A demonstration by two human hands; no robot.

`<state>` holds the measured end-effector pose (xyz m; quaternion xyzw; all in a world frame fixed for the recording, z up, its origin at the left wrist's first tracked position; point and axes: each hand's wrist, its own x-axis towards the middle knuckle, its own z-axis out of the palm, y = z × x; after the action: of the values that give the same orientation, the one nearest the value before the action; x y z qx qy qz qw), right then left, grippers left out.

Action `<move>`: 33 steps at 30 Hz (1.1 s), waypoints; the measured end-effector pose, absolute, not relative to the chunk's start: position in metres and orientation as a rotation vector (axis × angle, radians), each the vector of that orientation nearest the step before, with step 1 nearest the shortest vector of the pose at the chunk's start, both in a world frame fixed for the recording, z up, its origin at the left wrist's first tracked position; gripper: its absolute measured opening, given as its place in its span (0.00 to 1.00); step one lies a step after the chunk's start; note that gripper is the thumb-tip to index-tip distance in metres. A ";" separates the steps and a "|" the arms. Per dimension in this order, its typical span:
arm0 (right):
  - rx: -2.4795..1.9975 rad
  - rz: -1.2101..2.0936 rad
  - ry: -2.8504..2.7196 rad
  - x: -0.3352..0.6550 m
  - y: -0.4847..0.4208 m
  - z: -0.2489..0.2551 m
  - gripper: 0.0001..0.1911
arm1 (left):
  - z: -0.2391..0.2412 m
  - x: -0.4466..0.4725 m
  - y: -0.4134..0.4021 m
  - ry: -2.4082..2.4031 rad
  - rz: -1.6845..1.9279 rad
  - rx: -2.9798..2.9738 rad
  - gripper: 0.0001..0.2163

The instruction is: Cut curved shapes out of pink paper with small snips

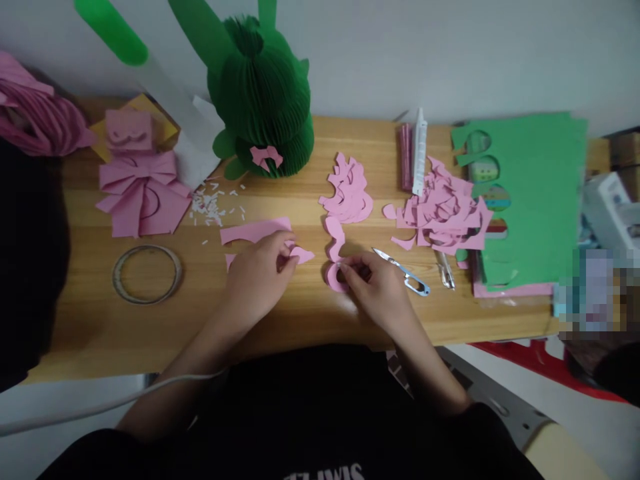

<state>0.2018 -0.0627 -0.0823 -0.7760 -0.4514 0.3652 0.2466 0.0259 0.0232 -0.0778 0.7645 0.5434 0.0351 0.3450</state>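
My left hand (263,277) has thumb and fingers pinched on a small pointed pink paper piece (303,255). Under and behind that hand lies a larger pink paper strip (255,230). The fingertips of my right hand (375,287) are closed on the edge of a curved pink paper cutout (332,277). A wavy pink cutout (335,233) lies just above it, touching or overlapping. Beside my right hand rest blue-handled thread snips (413,283), blade toward the upper left. Farther up sits a pile of scalloped pink cutouts (350,190).
Green honeycomb paper figure (270,87) with a pink bow stands at the back. Pink scraps (445,207), a white tube (419,153) and green sheets (540,200) lie right. A tape roll (116,273), folded pink bow (143,180) and white bits (207,205) lie left.
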 end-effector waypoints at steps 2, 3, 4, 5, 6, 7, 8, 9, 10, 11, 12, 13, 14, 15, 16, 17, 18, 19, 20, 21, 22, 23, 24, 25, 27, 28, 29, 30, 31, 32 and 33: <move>-2.134 0.986 -1.226 0.201 -0.061 -0.082 0.07 | -0.079 0.027 0.020 1.468 0.133 2.160 0.12; -2.142 0.985 -1.227 0.201 -0.061 -0.083 0.07 | -0.080 0.027 0.018 1.478 0.187 2.252 0.11; -2.149 0.985 -1.227 0.201 -0.061 -0.083 0.06 | -0.080 0.028 0.016 1.446 0.261 2.339 0.10; -2.158 0.985 -1.229 0.200 -0.060 -0.083 0.06 | -0.081 0.030 0.013 1.363 0.339 2.416 0.09; -2.169 0.981 -1.232 0.200 -0.060 -0.084 0.07 | -0.082 0.031 0.011 1.234 0.409 2.480 0.07; -2.179 0.976 -1.236 0.199 -0.060 -0.084 0.07 | -0.084 0.034 0.008 1.086 0.465 2.534 0.06; -2.188 0.969 -1.242 0.199 -0.060 -0.085 0.06 | -0.085 0.036 0.006 0.943 0.499 2.580 0.06; -2.196 0.958 -1.252 0.198 -0.059 -0.085 0.06 | -0.087 0.038 0.004 0.824 0.513 2.621 0.06; -2.202 0.942 -1.262 0.197 -0.059 -0.086 0.06 | -0.089 0.040 0.002 0.742 0.513 2.658 0.07; -2.204 0.925 -1.272 0.196 -0.059 -0.086 0.06 | -0.091 0.042 0.000 0.694 0.515 2.689 0.07; -2.205 0.904 -1.281 0.196 -0.059 -0.087 0.06 | -0.093 0.043 -0.001 0.667 0.523 2.714 0.08; -2.206 0.880 -1.288 0.195 -0.059 -0.087 0.06 | -0.095 0.043 -0.002 0.656 0.533 2.733 0.08; -2.208 0.856 -1.296 0.194 -0.060 -0.088 0.06 | -0.097 0.043 -0.003 0.652 0.541 2.750 0.08; -2.210 0.833 -1.304 0.193 -0.060 -0.088 0.06 | -0.098 0.043 -0.003 0.652 0.546 2.765 0.08; -2.214 0.811 -1.312 0.192 -0.060 -0.088 0.06 | -0.098 0.043 -0.004 0.652 0.547 2.779 0.08; -2.220 0.791 -1.319 0.192 -0.060 -0.088 0.06 | -0.099 0.042 -0.004 0.650 0.543 2.792 0.08; -2.225 0.776 -1.324 0.192 -0.060 -0.088 0.06 | -0.099 0.042 -0.004 0.649 0.534 2.801 0.08; -2.228 0.767 -1.325 0.191 -0.060 -0.088 0.07 | -0.099 0.042 -0.004 0.649 0.530 2.807 0.08; -2.230 0.762 -1.323 0.191 -0.060 -0.088 0.07 | -0.099 0.041 -0.004 0.649 0.533 2.809 0.08; -2.229 0.761 -1.320 0.191 -0.060 -0.088 0.07 | -0.099 0.041 -0.004 0.651 0.540 2.809 0.08; -2.230 0.762 -1.317 0.192 -0.060 -0.088 0.07 | -0.099 0.041 -0.004 0.650 0.547 2.808 0.08; -2.231 0.763 -1.315 0.192 -0.060 -0.088 0.07 | -0.099 0.041 -0.004 0.650 0.557 2.806 0.08; -2.235 0.762 -1.317 0.192 -0.060 -0.089 0.07 | -0.100 0.041 -0.004 0.651 0.565 2.805 0.08; -2.240 0.760 -1.321 0.192 -0.060 -0.089 0.06 | -0.100 0.041 -0.004 0.651 0.570 2.804 0.08; -2.254 0.750 -1.337 0.192 -0.060 -0.089 0.06 | -0.100 0.041 -0.004 0.653 0.578 2.803 0.08; -2.264 0.744 -1.344 0.191 -0.060 -0.089 0.06 | -0.100 0.041 -0.004 0.653 0.584 2.805 0.08; -2.280 0.736 -1.350 0.191 -0.060 -0.088 0.06 | -0.100 0.042 -0.004 0.654 0.589 2.808 0.08; -2.300 0.728 -1.354 0.190 -0.059 -0.087 0.06 | -0.100 0.042 -0.004 0.654 0.591 2.812 0.09; -2.326 0.725 -1.356 0.189 -0.058 -0.086 0.06 | -0.100 0.042 -0.004 0.655 0.596 2.819 0.09; -2.356 0.727 -1.357 0.189 -0.057 -0.084 0.06 | -0.100 0.042 -0.004 0.653 0.596 2.829 0.09; -2.387 0.733 -1.359 0.189 -0.055 -0.083 0.06 | -0.101 0.042 -0.003 0.651 0.594 2.840 0.09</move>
<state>0.1895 -0.0554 -0.0830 -0.8303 -0.4727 0.2551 0.1488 0.0421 -0.0034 -0.1006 0.9518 0.2180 0.1990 0.0840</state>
